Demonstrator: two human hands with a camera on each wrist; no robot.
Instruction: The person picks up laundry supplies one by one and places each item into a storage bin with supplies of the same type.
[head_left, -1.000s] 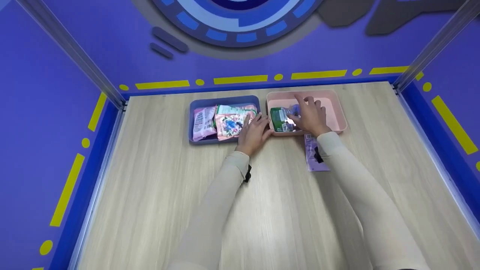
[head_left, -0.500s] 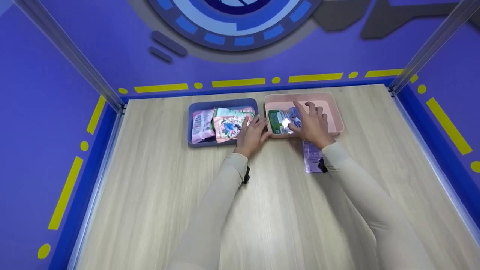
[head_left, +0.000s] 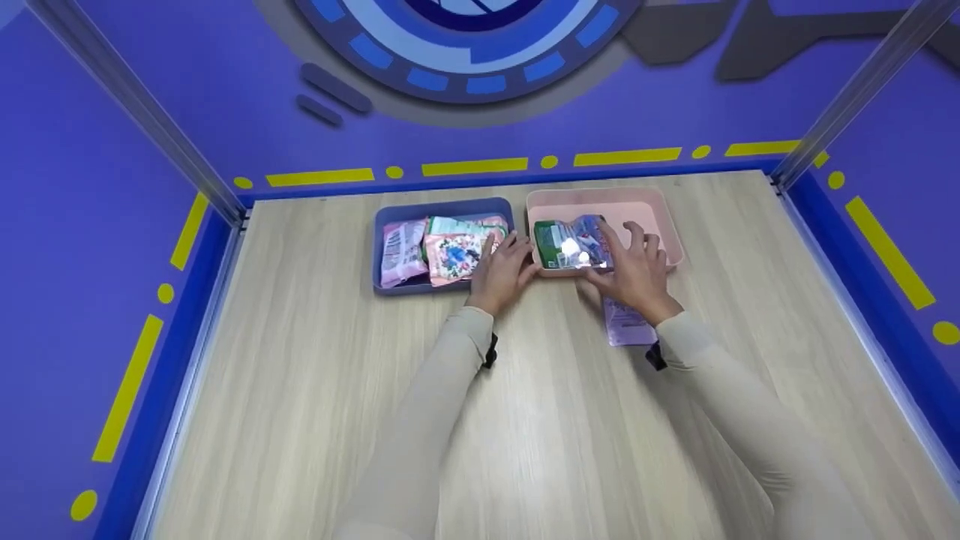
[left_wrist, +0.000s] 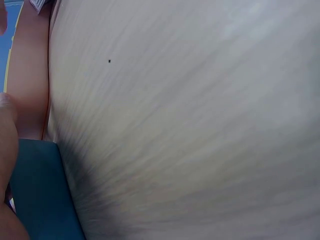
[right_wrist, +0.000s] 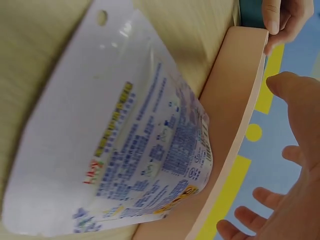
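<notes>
My left hand (head_left: 502,274) rests where the blue-grey tray (head_left: 380,270) and the pink tray (head_left: 667,217) meet, its fingers extended over the near rims and its thumb at the pink one. In the right wrist view its fingertips (right_wrist: 272,25) touch the pink rim. Over that tray's near right side is my right hand (head_left: 637,274), fingers spread, with nothing in its grip. Just left of its fingertips, a green pouch (head_left: 551,241) and a purple-blue pouch (head_left: 589,229) lie inside the pink tray. A lilac pouch (head_left: 628,324) leans against the tray's near wall, partly hidden beneath the right hand.
Several pouches fill the blue-grey tray, among them a pink one (head_left: 403,251) and a floral one (head_left: 457,255). Both trays stand near the back of the wooden table (head_left: 315,360). Purple-blue panels (head_left: 480,135) enclose the back and sides.
My right hand has moved right and toward me, off the pouches in the pink tray, uncovering more of the purple-blue one. The left hand stays at the rims. The head view shifts slightly.
</notes>
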